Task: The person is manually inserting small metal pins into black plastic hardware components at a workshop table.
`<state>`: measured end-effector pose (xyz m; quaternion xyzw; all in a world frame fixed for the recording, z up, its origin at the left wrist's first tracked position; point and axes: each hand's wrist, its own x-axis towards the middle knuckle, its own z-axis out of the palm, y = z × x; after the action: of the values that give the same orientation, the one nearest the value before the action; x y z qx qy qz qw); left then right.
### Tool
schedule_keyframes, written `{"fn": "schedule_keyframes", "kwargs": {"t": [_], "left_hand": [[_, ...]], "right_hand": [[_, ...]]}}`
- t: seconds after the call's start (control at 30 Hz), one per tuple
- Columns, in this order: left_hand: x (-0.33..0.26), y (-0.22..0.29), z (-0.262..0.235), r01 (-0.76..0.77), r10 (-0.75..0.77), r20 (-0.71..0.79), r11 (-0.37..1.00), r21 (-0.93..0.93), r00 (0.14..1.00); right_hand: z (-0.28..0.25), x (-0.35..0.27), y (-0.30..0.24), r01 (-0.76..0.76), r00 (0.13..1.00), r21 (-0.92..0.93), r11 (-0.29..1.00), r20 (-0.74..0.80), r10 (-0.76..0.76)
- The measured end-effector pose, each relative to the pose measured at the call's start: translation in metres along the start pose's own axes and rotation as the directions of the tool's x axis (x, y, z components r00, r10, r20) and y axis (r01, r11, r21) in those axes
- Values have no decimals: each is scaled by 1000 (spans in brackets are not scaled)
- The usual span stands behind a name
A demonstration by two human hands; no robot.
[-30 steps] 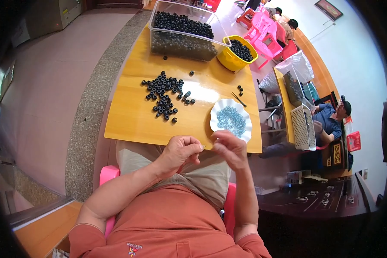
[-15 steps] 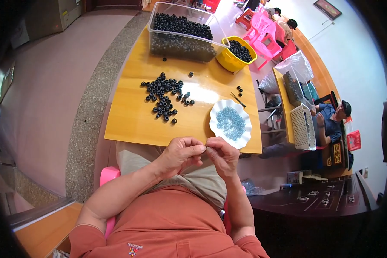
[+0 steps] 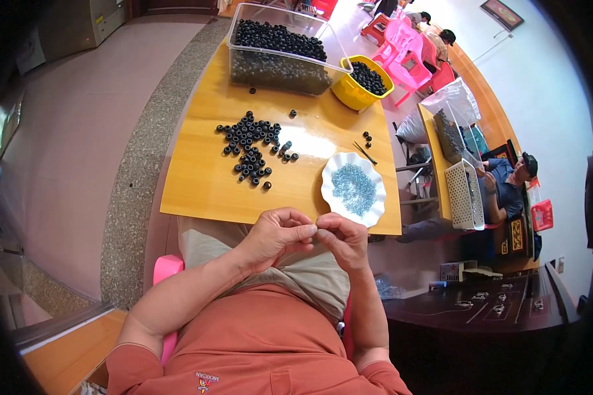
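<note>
Above my lap, just off the table's near edge, my two hands meet at the fingertips. My left hand (image 3: pixel 282 238) is closed in a pinch, and so is my right hand (image 3: pixel 344 240); whatever lies between the fingertips is too small to make out. Beyond the right hand, a white scalloped plate (image 3: pixel 329 187) holds many small clear bluish pieces (image 3: pixel 354 189). Loose black ring-like parts (image 3: pixel 249 135) with hollow middles are spread over the table (image 3: pixel 197 184). Two thin dark sticks (image 3: pixel 366 153) lie above the plate, beside a few small black parts (image 3: pixel 367 139).
At the table's far end stand a clear plastic bin (image 3: pixel 280 59) and a yellow tub (image 3: pixel 356 99), both with black parts. To the right, a person (image 3: pixel 507 187) sits behind a white perforated basket (image 3: pixel 464 194). Pink chairs (image 3: pixel 402 52) stand farther back.
My hands stay together at nearly the same spot, with small shifts of the fingers; the right hand sits slightly lower. The things on the table have not moved.
</note>
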<state>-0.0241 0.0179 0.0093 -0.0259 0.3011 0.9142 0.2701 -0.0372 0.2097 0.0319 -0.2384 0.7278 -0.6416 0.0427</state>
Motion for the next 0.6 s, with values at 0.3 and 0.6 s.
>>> {"fn": "schedule_keyframes", "kwargs": {"t": [0.3, 0.6], "left_hand": [[-1, 0, 1, 11, -11, 4, 997, 79, 1000], [-1, 0, 1, 4, -5, 8, 998, 66, 1000]], "right_hand": [[-3, -2, -3, -183, 983, 68, 981, 9, 183], [-2, -2, -3, -191, 982, 58, 980, 2, 191]]}}
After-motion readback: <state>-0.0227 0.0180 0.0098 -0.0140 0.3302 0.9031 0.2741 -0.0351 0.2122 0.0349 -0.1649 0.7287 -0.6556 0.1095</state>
